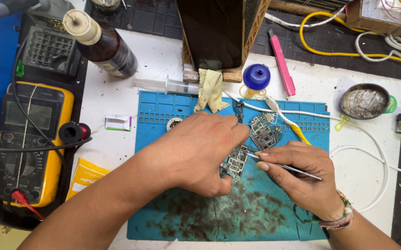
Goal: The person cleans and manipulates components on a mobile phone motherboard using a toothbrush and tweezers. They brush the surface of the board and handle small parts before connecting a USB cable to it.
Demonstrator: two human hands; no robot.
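Blue mat (163, 109): right hand (302, 178) pinches tweezers (286, 167) on circuit board (235, 162).

On the white bench (117, 153) a yellow multimeter with a grey screen (29, 139) lies at 9 o'clock. A brown glass bottle with a cream cap (101, 44) is tilted at 11 o'clock. A clear plastic syringe (168, 84) lies beside a yellowish cloth (210, 90) at 12 o'clock. A blue round cap (256, 76) and a pink flat knife (282, 65) are at 1 o'clock. A round metal tin with grey paste (365, 101) is at 2 o'clock, near a white cable (381, 157).
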